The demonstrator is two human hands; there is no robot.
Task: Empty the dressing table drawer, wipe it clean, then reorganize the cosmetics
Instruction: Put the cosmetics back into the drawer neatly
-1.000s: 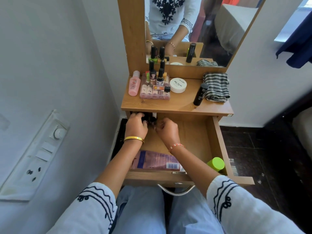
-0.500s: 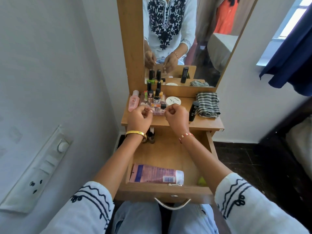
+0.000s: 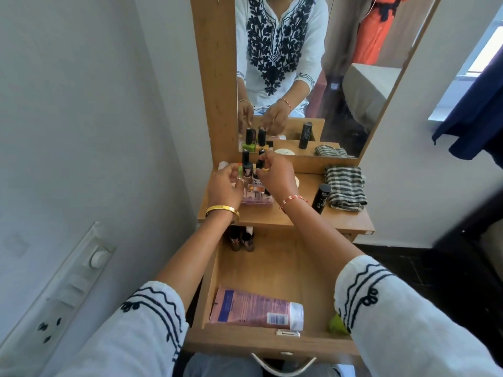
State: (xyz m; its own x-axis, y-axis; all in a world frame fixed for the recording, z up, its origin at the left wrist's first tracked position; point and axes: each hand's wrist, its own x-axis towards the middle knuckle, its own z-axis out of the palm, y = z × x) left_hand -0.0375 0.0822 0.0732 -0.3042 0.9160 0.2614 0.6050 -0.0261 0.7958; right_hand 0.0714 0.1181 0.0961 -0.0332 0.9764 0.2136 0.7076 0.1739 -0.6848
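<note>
1. A switch panel (image 3: 54, 295) was mounted on the wall at far left.
2. The left hand (image 3: 224, 187) was raised over the table (image 3: 345, 219), fingers curled around a small bottle with a green cap (image 3: 240, 170) at the left edge of the bottle cluster. The exact grip was partly hidden by the hand itself.
3. A cluster of nail polish bottles (image 3: 246, 161) stood on a pink palette (image 3: 257, 200) near the mirror (image 3: 340, 77), between the two hands.
4. The right hand (image 3: 276, 176) was just beside the left, thumb and forefinger pinching the cap of a dark bottle (image 3: 258, 165) in the cluster.
5. Two small bottles (image 3: 242, 242) stood at the rear left of the open drawer (image 3: 272, 341), partly under the table edge.
6. A pink tube (image 3: 255, 308) lay on its side at the drawer's front, against the front wall.
7. A green item (image 3: 336, 325) sat in the front right corner of the drawer, mostly hidden by the right sleeve.
8. A black stick (image 3: 321, 198) stood upright on the table, just beside a striped cloth (image 3: 344, 190) at the right.
</note>
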